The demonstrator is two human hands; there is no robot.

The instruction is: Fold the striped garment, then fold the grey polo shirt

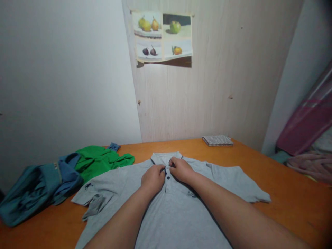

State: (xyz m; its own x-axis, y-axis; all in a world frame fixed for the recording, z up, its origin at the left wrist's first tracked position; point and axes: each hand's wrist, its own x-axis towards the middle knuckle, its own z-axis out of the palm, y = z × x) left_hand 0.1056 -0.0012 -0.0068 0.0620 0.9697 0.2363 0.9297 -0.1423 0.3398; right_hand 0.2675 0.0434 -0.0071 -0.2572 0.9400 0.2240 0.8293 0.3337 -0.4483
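A grey short-sleeved polo shirt (181, 214) lies spread face up on the table, its collar at the far end and its sleeves out to both sides. My left hand (153, 179) pinches the edge of the front placket just below the collar. Close beside it, my right hand (181, 168) has its fingers closed on the other side of the placket, slightly higher. A dark button (168, 178) shows on the placket below my fingers. What sits right between the fingertips is too small to make out.
Crumpled at the left of the orange table (280, 193) are a green garment (101, 157) and blue-teal clothes (33, 190). A folded checked cloth (218, 140) rests at the far right edge. Behind stands a wall with a fruit poster (162, 36); pink fabric (306, 114) is at far right.
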